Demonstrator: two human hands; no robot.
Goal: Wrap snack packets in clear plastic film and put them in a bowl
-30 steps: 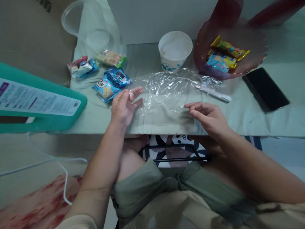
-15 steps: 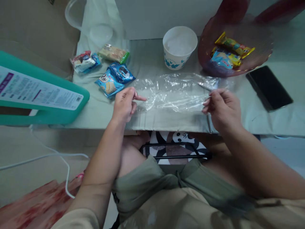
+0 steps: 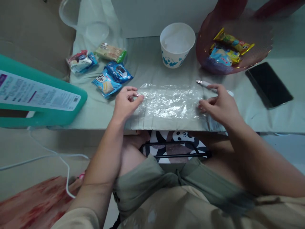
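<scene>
Grey cloth covers the low table, and a sheet of clear plastic film lies flat on it near the front edge. At the film's 9 o'clock end the left hand has thumb and fingertips closed on the corner; at its 3 o'clock end the right hand presses curled fingers on the other end, though whether they pinch it I cannot tell. A small knife lies just beyond the right hand, partly hidden by it. From the film, a white paper cup stands at 12 o'clock, a red bowl holding wrapped snacks at 1 o'clock, a black phone at 3 o'clock, loose snack packets at 10 o'clock, and a teal board well off at 9 o'clock
</scene>
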